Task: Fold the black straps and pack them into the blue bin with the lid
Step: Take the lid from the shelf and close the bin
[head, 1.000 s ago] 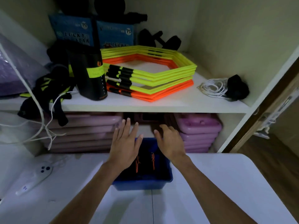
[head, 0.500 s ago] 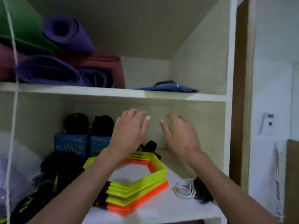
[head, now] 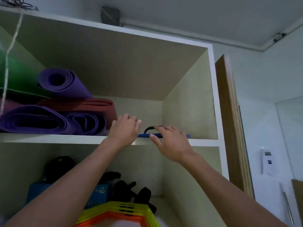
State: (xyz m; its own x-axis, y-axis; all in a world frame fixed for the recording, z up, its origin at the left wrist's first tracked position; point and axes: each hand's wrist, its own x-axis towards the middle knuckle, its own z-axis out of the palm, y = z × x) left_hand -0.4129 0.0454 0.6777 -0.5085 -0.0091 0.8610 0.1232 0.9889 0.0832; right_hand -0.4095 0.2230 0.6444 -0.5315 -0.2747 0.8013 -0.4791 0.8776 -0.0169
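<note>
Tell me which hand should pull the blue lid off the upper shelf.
Right, probably. The right hand is already at the lid, thumb at its front edge and fingers by its black handle. The left hand is open at the lid's left end, nearer the mats.

rolled purple mats (head: 54, 112), red mat (head: 91, 104), yellow-orange rings (head: 121, 215), blue boxes (head: 65, 194)

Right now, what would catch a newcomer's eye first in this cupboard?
Two bare arms reach up to the upper shelf, where the left hand and right hand close in on a flat blue lid with a black handle. Left of them lie rolled purple mats; bright yellow-and-orange frames sit below.
</note>
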